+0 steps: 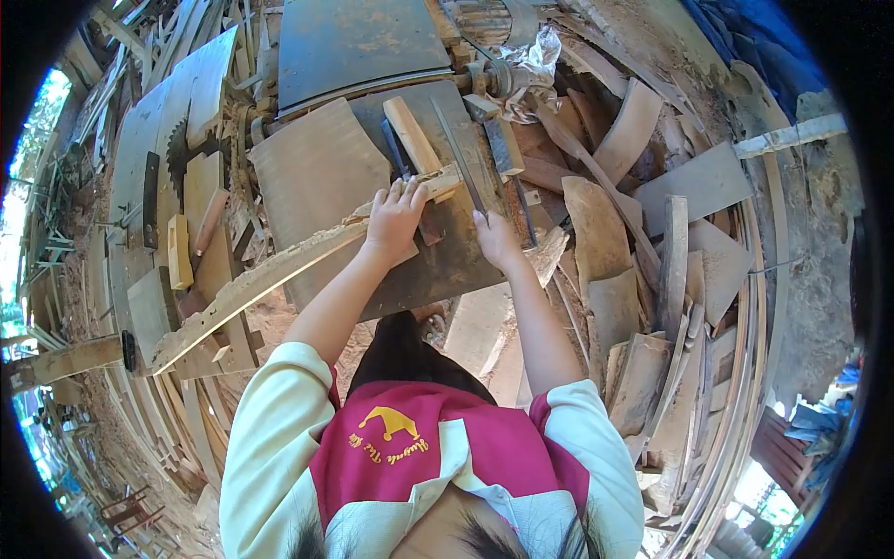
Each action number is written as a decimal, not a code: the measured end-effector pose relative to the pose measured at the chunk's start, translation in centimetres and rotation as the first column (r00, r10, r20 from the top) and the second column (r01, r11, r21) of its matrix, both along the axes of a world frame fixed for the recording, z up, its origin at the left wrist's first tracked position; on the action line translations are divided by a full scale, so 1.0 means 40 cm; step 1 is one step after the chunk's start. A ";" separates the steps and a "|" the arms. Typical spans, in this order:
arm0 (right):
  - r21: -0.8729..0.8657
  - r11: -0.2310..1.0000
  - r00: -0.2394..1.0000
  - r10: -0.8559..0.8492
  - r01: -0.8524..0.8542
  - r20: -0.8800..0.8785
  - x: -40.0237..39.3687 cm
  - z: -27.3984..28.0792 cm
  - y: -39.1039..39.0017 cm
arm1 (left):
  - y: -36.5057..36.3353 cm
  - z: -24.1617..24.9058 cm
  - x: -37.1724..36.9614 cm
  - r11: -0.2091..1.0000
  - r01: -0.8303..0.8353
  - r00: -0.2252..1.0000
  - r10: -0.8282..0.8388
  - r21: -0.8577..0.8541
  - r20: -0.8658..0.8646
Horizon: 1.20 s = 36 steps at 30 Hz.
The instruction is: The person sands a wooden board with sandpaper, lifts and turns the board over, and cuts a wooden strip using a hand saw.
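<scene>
My left hand [398,216] lies over the far part of a long rough-edged wooden plank [279,265], its fingers bent across the top. The plank slants from the machine table [410,287] down toward the left. In my right hand [498,240] is the near end of a long, thin, grey metal bar [454,144], with the thumb along it. The bar points away from me and passes close by the plank's far end. Just beyond my left hand sits a light wooden block [411,135]. A brown flat sheet [321,182] rests on the table to the left.
A toothed circular saw blade [177,154] stands up at the left, near a yellow wooden block [180,252]. A blue-grey metal plate [358,47] lies at the back, with a belt pulley [503,76] beside it. Scrap boards [610,233] are heaped to my right.
</scene>
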State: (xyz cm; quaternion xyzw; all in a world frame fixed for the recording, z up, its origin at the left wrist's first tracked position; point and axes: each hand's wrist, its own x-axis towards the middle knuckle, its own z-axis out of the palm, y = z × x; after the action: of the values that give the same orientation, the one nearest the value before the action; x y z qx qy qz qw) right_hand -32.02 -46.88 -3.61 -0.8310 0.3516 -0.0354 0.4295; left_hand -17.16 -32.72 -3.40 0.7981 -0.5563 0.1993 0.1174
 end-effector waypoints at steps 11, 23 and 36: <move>0.138 0.973 0.969 -0.204 0.185 0.142 0.007 0.018 -0.003 | -0.020 0.033 -0.015 0.960 -0.252 0.883 0.177 -0.119 -0.436; 0.208 0.959 0.959 -0.229 0.193 0.166 -0.019 -0.005 -0.020 | -0.035 0.089 0.043 0.936 -0.264 0.534 0.344 0.234 -0.772; 0.384 0.890 0.929 -0.329 0.247 0.166 -0.043 -0.006 -0.032 | 0.028 0.080 -0.098 0.923 0.241 0.949 -0.159 0.299 -0.273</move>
State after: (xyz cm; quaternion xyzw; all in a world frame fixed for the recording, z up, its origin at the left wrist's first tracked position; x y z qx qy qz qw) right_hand -33.75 -48.16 -3.87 -0.6679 0.4207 -0.1294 0.6001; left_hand -21.08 -31.60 -0.21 0.7634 -0.6421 -0.0090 0.0698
